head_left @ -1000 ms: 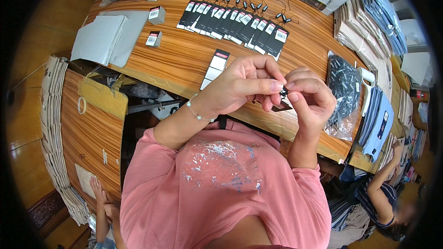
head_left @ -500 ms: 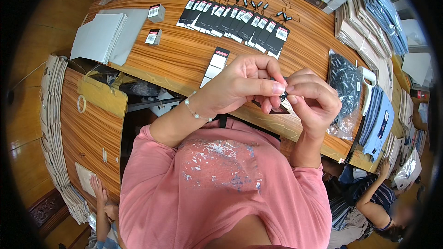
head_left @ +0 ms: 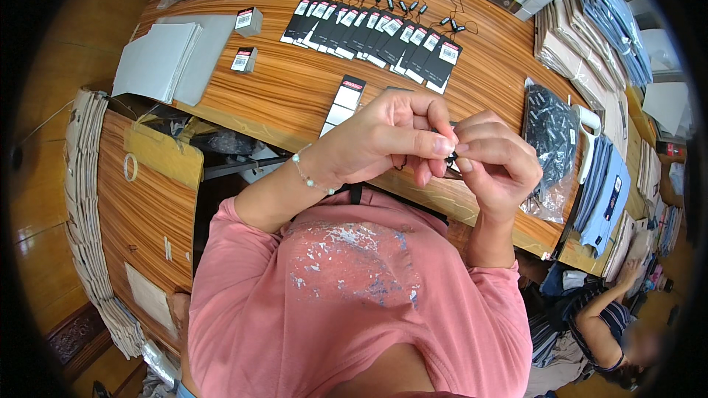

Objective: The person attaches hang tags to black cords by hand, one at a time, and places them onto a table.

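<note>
Our right hand point(head_left: 500, 158) has edged leftward; with our left hand point(head_left: 398, 136) it pinches a black piece point(head_left: 452, 155) between fingertips. We seem mid-fastening; next calls for steady pressure. Tags point(head_left: 440, 68) lie beyond our grip.

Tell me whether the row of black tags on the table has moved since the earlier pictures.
No, the row of black tags lies in the same spot on the table, with no clear shift against its front edge.
</note>
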A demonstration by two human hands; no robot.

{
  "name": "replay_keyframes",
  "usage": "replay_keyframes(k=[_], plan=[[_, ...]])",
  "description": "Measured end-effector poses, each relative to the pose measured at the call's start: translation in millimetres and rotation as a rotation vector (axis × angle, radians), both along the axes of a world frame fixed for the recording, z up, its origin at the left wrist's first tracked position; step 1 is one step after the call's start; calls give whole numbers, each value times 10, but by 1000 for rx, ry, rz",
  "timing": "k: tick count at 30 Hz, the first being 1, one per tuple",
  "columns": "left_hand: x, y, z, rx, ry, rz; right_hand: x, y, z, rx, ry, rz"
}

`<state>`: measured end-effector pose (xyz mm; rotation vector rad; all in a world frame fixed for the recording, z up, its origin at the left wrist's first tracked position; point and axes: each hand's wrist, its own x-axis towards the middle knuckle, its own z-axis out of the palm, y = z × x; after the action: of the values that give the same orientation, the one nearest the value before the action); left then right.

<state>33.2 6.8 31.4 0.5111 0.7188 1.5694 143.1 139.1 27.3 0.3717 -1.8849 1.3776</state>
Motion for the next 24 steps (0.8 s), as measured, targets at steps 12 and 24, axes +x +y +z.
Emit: replay_keyframes(k=[12,24], plan=[[-9,6,-26,10,-10,-15,-2,4,-28,-31,-19,30],[-27,-19,-25,-12,6,3,68,10,-77,-343,-239,152]])
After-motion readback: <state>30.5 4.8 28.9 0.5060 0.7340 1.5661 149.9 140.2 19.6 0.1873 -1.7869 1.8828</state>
